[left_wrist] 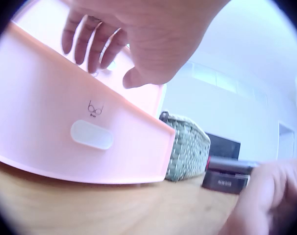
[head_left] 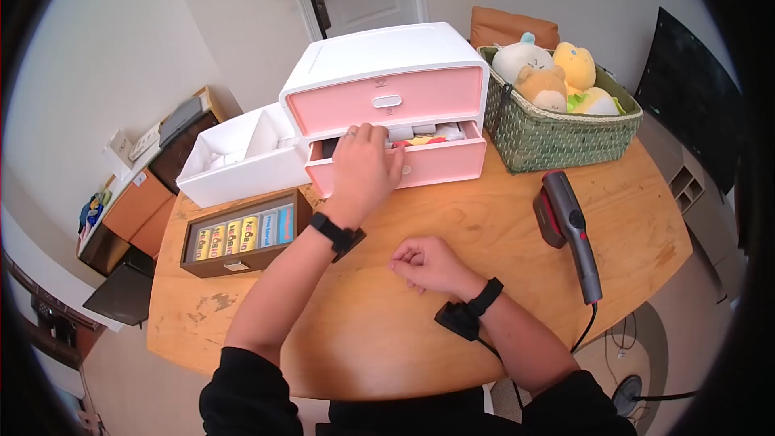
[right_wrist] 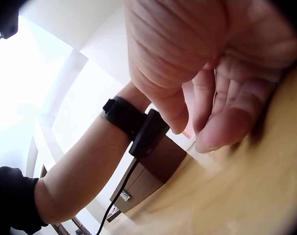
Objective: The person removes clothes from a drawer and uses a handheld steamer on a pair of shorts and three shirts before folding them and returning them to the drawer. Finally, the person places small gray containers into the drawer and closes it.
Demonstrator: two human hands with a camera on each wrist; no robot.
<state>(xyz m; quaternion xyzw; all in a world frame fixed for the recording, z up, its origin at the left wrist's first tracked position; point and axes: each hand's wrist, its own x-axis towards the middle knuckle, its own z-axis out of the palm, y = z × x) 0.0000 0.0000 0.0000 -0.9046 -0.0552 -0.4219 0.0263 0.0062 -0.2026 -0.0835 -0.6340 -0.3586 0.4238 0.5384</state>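
Observation:
A white cabinet [head_left: 379, 52] with pink drawers stands on the table, its lower drawer [head_left: 440, 165] pulled out. Inside it lie several packets and a red and yellow item [head_left: 426, 140]. My left hand [head_left: 365, 163] reaches over the front of this drawer. In the left wrist view its loosely bent fingers [left_wrist: 94, 46] hang over the drawer's front edge, apart from each other and with nothing between them. The upper drawer [head_left: 436, 97] is closed. My right hand [head_left: 432, 265] rests on the table, fingers loosely curled and holding nothing.
A brown box [head_left: 242, 268] of yellow and blue packs sits at the left, before a white divided bin [head_left: 198, 182]. To the right stand a green woven basket [head_left: 557, 141] of plush toys and a corded grey handheld appliance [head_left: 577, 234] on the wooden table [head_left: 355, 339].

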